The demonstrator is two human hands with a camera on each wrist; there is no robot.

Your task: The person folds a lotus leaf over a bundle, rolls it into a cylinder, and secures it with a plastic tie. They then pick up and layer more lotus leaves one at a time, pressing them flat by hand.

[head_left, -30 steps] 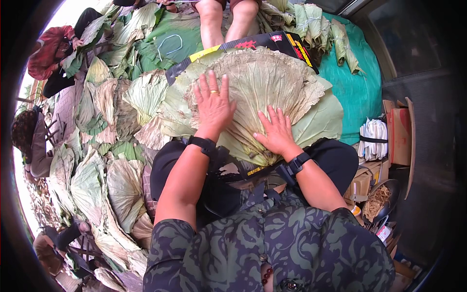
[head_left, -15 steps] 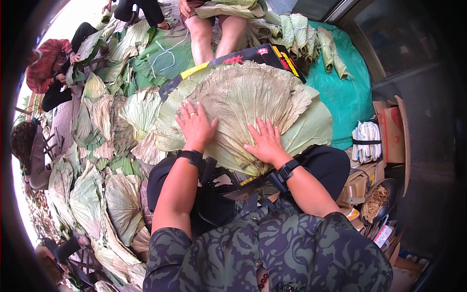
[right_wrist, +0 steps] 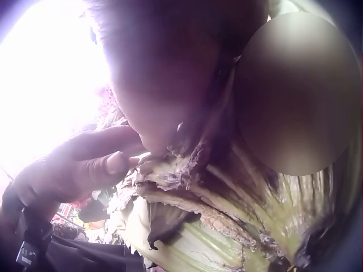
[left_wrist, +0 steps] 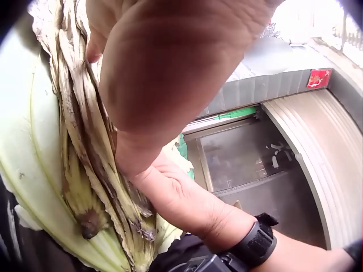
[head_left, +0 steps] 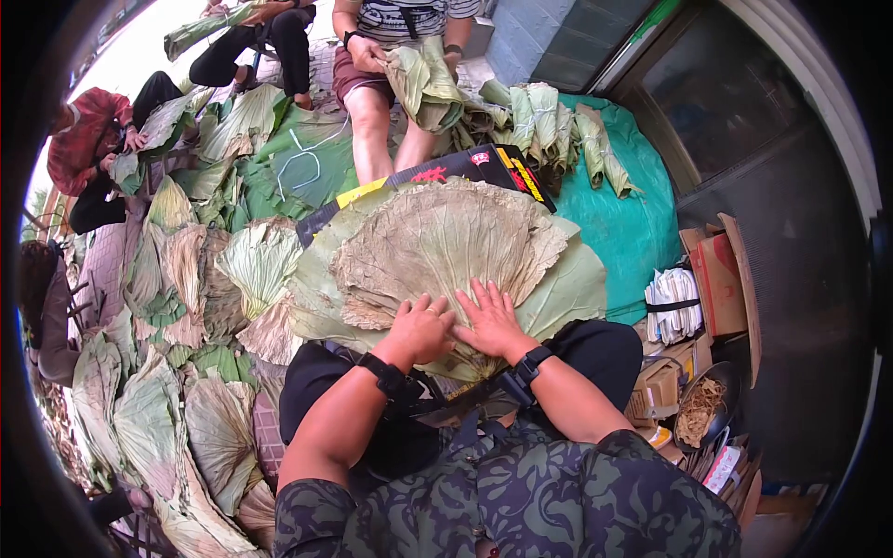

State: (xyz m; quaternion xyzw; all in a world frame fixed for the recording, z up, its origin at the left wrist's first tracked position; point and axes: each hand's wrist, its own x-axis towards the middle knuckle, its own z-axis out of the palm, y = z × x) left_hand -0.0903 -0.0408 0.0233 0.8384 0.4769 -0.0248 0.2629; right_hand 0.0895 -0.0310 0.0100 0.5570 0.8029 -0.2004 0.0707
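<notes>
The top leaf (head_left: pixel 437 237) is lying fanned out across the person's lap, its stem end pointing toward the body, and a paler lower leaf (head_left: pixel 577 279) is showing beyond its edges. Both are resting over a black carton (head_left: pixel 456 169) with yellow and red print.

The left hand (head_left: pixel 420 333) is pressing on the narrowing part of the top leaf, its fingers slightly spread and gently bent, gripping nothing. The right hand (head_left: pixel 493 324) is lying just beside it, palm down, its fingers extended and spread over the leaf's folds, also gripping nothing. The thumb sides of the hands are meeting or nearly meeting; the exact contact is hard to tell. Each wrist is wearing a black band.

Across from the lap, a person in a striped shirt (head_left: pixel 414 20) is holding a folded leaf bundle (head_left: pixel 423 86) in both hands. Tied rolls (head_left: pixel 544 121) are lying on a green tarp (head_left: pixel 605 232) to the right. More leaves (head_left: pixel 219 432) are covering the ground to the left.
</notes>
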